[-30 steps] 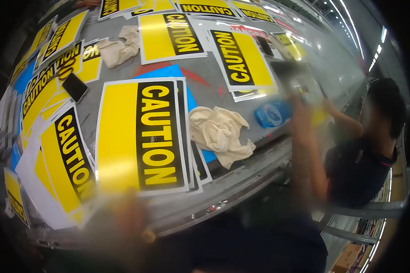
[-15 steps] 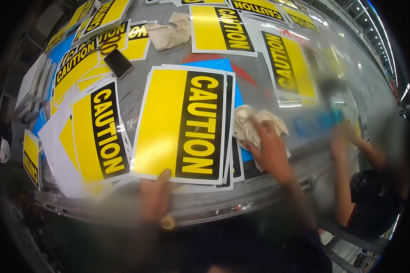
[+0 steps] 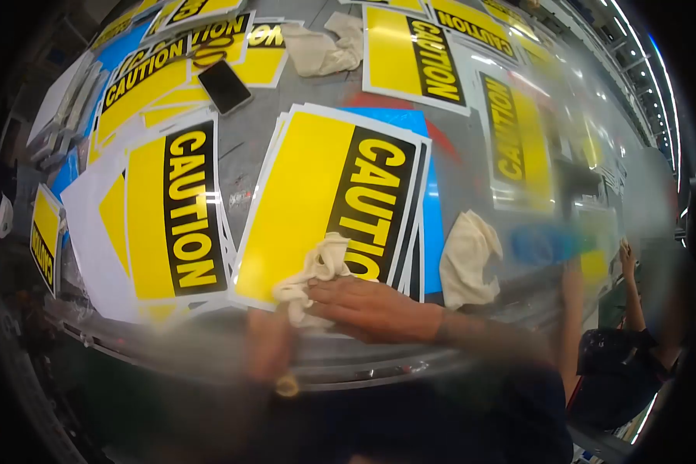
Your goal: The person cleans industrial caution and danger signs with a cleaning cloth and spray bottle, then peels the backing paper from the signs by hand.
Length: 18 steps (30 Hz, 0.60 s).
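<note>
A yellow and black CAUTION sign (image 3: 298,185) tops a stack in front of me, lying over a blue sheet (image 3: 433,232). My right hand (image 3: 371,309) presses a cream cloth (image 3: 325,263) onto the sign's lower edge, its fingers together over the cloth. At the lower left corner of that sign is my left hand (image 3: 271,340), blurred, its fingers mostly hidden by the cloth and the haze. A second cream cloth (image 3: 469,259) lies on the right edge of the blue sheet. Another CAUTION sign stack (image 3: 151,216) lies to the left.
A black phone (image 3: 224,87) and scissors (image 3: 209,54) lie among signs at the upper left. Beyond the stack rests a crumpled cloth (image 3: 313,52). More CAUTION signs (image 3: 390,54) cover the far side. A co-worker's arms (image 3: 571,317) reach in at the right.
My right hand has moved left from beside the stack onto the sign's lower edge with a cloth. The other cloth now shows uncovered at the right. The whole view has shifted slightly.
</note>
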{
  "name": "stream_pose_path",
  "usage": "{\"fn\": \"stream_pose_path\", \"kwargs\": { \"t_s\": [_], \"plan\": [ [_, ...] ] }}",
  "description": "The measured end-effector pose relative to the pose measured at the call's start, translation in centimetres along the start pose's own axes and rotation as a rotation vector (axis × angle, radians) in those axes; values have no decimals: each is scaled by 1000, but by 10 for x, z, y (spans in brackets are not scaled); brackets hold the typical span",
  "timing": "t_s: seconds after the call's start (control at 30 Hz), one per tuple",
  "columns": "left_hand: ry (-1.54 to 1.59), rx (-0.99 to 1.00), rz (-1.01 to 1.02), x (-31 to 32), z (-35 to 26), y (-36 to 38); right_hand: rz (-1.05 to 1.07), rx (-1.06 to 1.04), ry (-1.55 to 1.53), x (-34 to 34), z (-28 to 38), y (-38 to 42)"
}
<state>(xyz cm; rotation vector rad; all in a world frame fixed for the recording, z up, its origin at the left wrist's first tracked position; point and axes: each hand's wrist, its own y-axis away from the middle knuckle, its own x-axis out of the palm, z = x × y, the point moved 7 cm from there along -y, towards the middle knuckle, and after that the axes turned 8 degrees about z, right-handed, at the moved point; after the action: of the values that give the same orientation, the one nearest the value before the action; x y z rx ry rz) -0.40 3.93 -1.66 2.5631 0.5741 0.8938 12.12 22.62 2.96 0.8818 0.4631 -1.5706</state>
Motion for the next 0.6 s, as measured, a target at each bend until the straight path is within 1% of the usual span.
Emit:
{"fn": "stream_pose_path", "kwargs": {
  "t_s": [0.07, 0.1, 0.13, 0.17, 0.2, 0.23, 0.33, 0.37, 0.4, 0.43, 0.47, 0.53, 0.57, 0.6],
  "plan": [
    [37, -37, -15, 15, -10, 9, -43, 12, 14, 3, 2, 13],
    [29, -38, -14, 20, -12, 10, -271, 118, 53, -38, -27, 17],
    [24, -30, -11, 22, -13, 9, -280, 202, -262, -32, -36, 16],
    [7, -79, -46, 17, -11, 10, -331, 287, -574, -26, -45, 17],
    [-109, -51, -19, 12, -11, 8, -194, 156, 0, -26, -28, 14],
    [-224, -18, 12, 14, -15, 6, -138, -49, 129, 3, 23, 12],
    [-210, -26, -15, 13, -12, 2, 91, 78, 18, -1, -5, -3],
    [-107, -79, -43, 9, -7, 8, -221, 119, 21, -42, -32, -10],
    [-81, -102, -47, 7, -6, 9, -345, 109, 55, -83, -57, -20],
    [-56, -124, -52, 6, -4, 11, -509, 57, 340, -100, -77, -30],
    [-31, -147, -57, 5, -3, 13, -439, 146, 309, -103, -81, -38],
    [-24, -171, -81, 5, -6, 11, -213, 34, 339, -67, -44, -43],
    [-18, -177, -94, 7, -7, 9, -205, -212, 591, -36, 2, -35],
    [-11, -183, -107, 9, -9, 8, -189, -210, 474, -36, 16, -32]
  ]
}}
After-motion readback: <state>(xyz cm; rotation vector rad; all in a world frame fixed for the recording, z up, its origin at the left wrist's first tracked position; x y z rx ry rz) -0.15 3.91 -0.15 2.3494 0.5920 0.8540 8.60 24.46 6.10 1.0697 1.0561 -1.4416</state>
